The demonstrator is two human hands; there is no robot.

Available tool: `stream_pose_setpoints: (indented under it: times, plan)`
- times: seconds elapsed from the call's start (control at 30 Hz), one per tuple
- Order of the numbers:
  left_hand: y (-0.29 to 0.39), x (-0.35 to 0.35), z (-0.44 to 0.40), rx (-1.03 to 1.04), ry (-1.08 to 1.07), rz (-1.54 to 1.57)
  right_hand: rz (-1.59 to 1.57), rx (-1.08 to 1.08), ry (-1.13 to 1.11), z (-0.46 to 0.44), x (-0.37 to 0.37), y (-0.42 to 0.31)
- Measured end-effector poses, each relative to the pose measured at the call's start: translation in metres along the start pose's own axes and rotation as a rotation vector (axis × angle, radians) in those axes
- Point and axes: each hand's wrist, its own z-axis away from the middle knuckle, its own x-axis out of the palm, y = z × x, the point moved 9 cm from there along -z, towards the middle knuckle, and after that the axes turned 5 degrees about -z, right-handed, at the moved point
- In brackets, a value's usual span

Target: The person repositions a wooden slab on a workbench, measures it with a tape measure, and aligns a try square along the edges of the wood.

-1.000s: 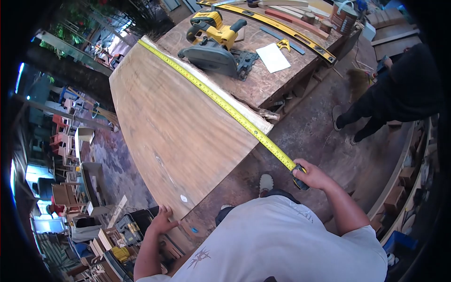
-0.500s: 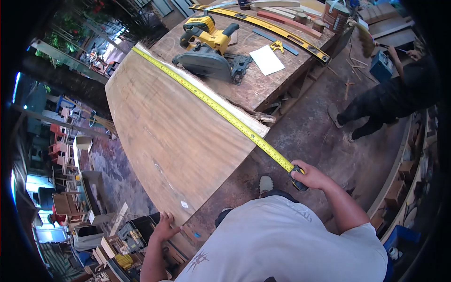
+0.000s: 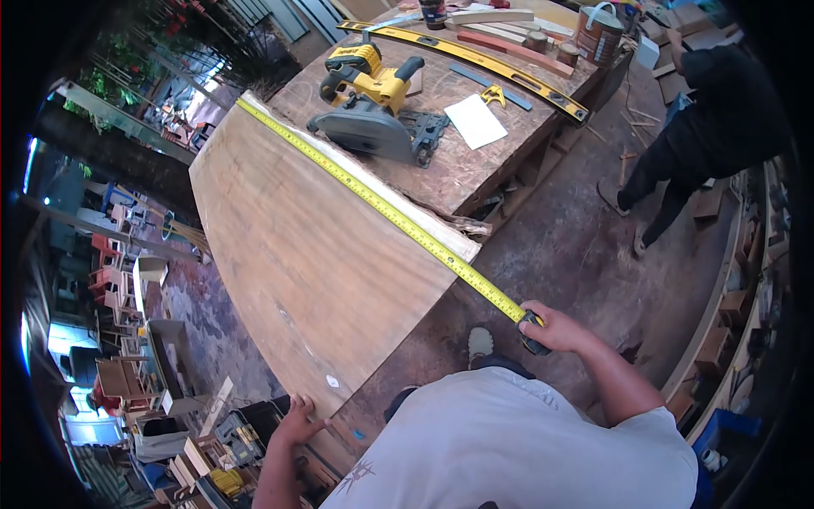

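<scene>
A wide wooden slab (image 3: 331,263) with one pale, rough live edge stretches away from me. My right hand (image 3: 553,327) is closed around a tape measure (image 3: 532,334), out past the slab's near right corner. Its yellow blade (image 3: 373,197) runs straight along the live edge to the slab's far end. At the near left corner, my left hand (image 3: 298,421) rests with spread fingers touching the slab's edge. A small white spot (image 3: 331,381) shows on the wood close to that hand.
On the workbench (image 3: 305,81) beside the slab are a yellow circular saw (image 3: 373,97), white paper (image 3: 476,120), a yellow spirit level (image 3: 475,64) and a paint can (image 3: 599,36). Another person (image 3: 712,119) stands at right. Tool cases (image 3: 246,437) lie at lower left.
The view has shifted slightly. The other person at right stands more upright and has moved. My hands keep their places on the tape measure and the slab's corner.
</scene>
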Motion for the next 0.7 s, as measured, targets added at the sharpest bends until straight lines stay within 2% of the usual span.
stream_pose_setpoints:
  times: [0.13,0.37,0.7]
  plan:
    - [0.0,0.001,0.0,0.021,-0.036,-0.007,0.022,-0.005,0.013,0.003,-0.005,-0.001]
    - [0.016,-0.013,0.007,0.033,0.03,0.043,0.014,-0.063,0.071,0.008,-0.008,-0.009]
    - [0.008,-0.008,0.005,0.027,0.047,0.001,0.024,-0.001,0.05,0.008,-0.007,-0.007]
